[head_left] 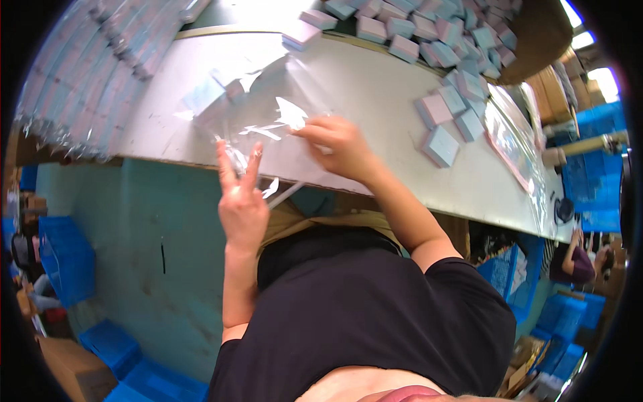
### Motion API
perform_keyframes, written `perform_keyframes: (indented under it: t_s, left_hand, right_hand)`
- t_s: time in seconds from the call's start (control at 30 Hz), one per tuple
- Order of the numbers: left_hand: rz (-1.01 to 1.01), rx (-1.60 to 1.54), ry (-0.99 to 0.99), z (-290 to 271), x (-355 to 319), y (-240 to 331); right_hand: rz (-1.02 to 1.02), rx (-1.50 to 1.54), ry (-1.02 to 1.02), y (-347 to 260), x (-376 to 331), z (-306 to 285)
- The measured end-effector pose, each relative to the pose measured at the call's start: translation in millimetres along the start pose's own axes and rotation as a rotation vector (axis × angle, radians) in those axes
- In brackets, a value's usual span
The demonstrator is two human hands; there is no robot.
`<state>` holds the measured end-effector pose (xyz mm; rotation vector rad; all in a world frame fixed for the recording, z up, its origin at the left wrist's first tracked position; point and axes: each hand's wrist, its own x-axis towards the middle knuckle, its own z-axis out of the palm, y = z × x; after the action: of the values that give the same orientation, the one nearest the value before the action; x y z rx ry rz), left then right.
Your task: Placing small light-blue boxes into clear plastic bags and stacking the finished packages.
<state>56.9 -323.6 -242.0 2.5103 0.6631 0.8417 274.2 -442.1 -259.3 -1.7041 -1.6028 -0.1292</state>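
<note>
A clear plastic bag lies on the white table in front of me, crumpled and full of glare. My right hand pinches its near edge on the right, thumb and fingers together. At the bag's near left edge, my left hand has two fingers stretched out and spread in a V against the film. The other fingers of that hand are folded or hidden. Through the film on the left shows a pale blue-and-pink shape, too blurred to name. A small pink-and-blue box lies just beyond the bag.
Loose pink and light-blue boxes are heaped at the back right, several spilling onto the table. Film-wrapped stacks of boxes stand at the left. Clear film sheets lie at the right. Blue crates stand on the floor.
</note>
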Motion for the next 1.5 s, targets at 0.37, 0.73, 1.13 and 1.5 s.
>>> perform_keyframes:
  t_s: [0.37,0.73,1.13,1.5]
  left_hand:
    - [-0.160,0.049,-0.094,-2.4,4.9,12.6]
    - [-0.133,0.080,-0.086,-3.7,-5.0,15.7]
    - [0.014,-0.055,-0.069,-4.1,0.8,18.8]
    - [-0.013,-0.066,-0.013,0.4,10.0,7.4]
  right_hand:
    - [0.917,-0.109,0.102,55.1,-142.8,-167.8]
    - [0.657,-0.597,0.091,88.2,-101.4,-124.8]
    - [0.273,0.854,-0.505,-8.7,4.1,-40.8]
    - [0.045,-0.350,0.081,11.4,88.5,56.4]
